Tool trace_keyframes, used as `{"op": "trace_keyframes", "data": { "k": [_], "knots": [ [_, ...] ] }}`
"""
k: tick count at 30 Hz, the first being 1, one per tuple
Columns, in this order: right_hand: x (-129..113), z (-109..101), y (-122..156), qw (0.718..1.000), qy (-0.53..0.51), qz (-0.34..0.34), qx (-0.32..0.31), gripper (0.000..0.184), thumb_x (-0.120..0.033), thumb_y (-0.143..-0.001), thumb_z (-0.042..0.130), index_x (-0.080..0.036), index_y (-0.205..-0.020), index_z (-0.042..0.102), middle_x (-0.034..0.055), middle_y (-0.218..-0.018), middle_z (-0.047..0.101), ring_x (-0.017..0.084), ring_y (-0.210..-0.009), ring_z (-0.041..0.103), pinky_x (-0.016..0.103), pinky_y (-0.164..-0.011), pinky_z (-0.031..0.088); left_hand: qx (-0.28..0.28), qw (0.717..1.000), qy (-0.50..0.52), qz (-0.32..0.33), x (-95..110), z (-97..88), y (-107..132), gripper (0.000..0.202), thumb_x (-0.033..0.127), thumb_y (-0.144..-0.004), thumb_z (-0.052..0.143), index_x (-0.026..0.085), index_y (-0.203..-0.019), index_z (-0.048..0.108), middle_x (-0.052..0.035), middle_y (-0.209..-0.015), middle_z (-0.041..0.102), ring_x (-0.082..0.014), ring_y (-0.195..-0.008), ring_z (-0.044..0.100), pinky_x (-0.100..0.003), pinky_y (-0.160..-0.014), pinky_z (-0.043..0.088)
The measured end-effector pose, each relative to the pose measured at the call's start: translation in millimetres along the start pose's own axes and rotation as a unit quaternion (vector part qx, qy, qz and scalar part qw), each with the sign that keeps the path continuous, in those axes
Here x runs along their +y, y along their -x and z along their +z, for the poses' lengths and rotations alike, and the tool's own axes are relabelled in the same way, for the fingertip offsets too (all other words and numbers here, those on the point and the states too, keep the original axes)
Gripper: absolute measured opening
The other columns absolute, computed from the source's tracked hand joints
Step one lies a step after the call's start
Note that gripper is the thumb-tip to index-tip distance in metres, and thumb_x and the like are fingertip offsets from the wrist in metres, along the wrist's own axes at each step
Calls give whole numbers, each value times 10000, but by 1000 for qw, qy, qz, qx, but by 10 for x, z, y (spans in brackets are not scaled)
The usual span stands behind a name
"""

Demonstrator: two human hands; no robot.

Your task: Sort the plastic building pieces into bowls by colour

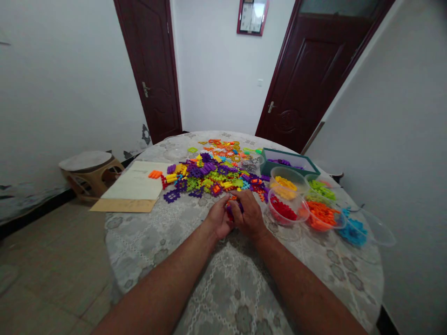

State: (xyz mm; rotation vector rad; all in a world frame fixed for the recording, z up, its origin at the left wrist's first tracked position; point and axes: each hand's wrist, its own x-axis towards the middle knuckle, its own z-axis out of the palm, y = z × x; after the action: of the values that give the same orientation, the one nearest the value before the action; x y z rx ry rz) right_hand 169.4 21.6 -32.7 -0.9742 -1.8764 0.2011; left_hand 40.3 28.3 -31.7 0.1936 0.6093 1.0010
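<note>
Close together over the near side of the pile, my left hand (219, 218) and my right hand (250, 215) are both closed around a small cluster of purple and orange plastic building pieces (230, 211). Fingers cover most of that cluster, so its exact shape is hidden. Just beyond them spreads a heap of mixed plastic building pieces (209, 174) in purple, yellow, green, orange and blue. To the right of my right hand stands a clear round tub of red pieces (283, 209).
More clear tubs hold yellow pieces (284, 186), orange pieces (323, 214), green pieces (319, 188) and blue pieces (352, 230). Behind them is a green box (310, 167) with purple pieces. A paper sheet (134, 184) lies left on the patterned tablecloth (150, 260). A stool (91, 174) stands beyond.
</note>
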Motion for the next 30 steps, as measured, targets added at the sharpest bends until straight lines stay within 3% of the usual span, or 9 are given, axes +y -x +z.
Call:
{"op": "trace_keyframes", "data": {
  "k": [7, 12, 14, 18, 21, 24, 27, 30],
  "knots": [
    [-13, -43, -44, 973, -125, 190, 42, 398, -480, -1069, 352, -239, -1188, 645, 64, -1000, 674, 226, -967, 644, 355, -884, 504, -10, 1000, -1, 0, -42, -7, -19, 261, 344, -991, 514, 135, -1045, 661, -113, -853, 738, -240, -722, 725, -411, -672, 627],
    [10, -102, -80, 963, -125, 222, 90, 361, -444, -1044, 326, -225, -1096, 608, 40, -894, 600, 218, -876, 598, 344, -831, 486, 28, 999, -17, 17, 24, 1, 3, 197, 291, -927, 595, 137, -1036, 650, -129, -926, 735, -242, -811, 724, -413, -728, 639],
    [-11, -176, -118, 969, -114, 210, 66, 292, -350, -982, 388, -217, -1131, 600, 46, -939, 610, 225, -891, 589, 357, -840, 487, 30, 998, -20, 43, 73, 4, 23, 179, 204, -866, 651, 148, -1037, 643, -129, -971, 735, -248, -866, 731, -408, -743, 646],
    [-109, -377, -199, 975, -74, 207, -19, 381, -225, -828, 470, -202, -1152, 671, 69, -1055, 651, 240, -975, 602, 372, -854, 510, 28, 992, -38, 120, 141, 6, 43, 325, 71, -776, 715, 185, -1066, 622, -87, -1003, 730, -225, -882, 730, -401, -755, 658],
    [-193, -551, -215, 955, -92, 244, -139, 393, -250, -839, 575, -219, -1208, 707, 44, -989, 688, 186, -782, 632, 299, -664, 525, 22, 988, -49, 145, 147, 12, 41, 321, 64, -772, 729, 183, -1048, 616, -77, -998, 730, -215, -850, 728, -388, -728, 663],
    [-180, -756, -226, 922, -138, 278, -232, 359, -309, -860, 675, -229, -1206, 731, 3, -842, 690, 115, -540, 583, 227, -474, 453, 24, 986, -56, 155, 137, 26, 42, 307, 70, -789, 717, 179, -1060, 622, -84, -1007, 739, -216, -846, 734, -377, -714, 664],
    [37, -988, -361, 908, -146, 294, -259, 315, -296, -820, 749, -209, -1122, 773, -18, -715, 673, 104, -459, 570, 206, -417, 428, 39, 984, -68, 158, 129, 37, 51, 315, 71, -802, 708, 182, -1085, 626, -92, -1018, 746, -219, -842, 741, -396, -715, 670],
    [428, -1216, -701, 922, -134, 308, -195, 346, -235, -743, 812, -167, -1082, 792, 5, -662, 683, 134, -473, 599, 236, -448, 486, 46, 982, -82, 161, 122, 35, 57, 290, 94, -816, 723, 181, -1077, 632, -90, -1005, 747, -220, -834, 747, -400, -708, 674]
  ]
}}
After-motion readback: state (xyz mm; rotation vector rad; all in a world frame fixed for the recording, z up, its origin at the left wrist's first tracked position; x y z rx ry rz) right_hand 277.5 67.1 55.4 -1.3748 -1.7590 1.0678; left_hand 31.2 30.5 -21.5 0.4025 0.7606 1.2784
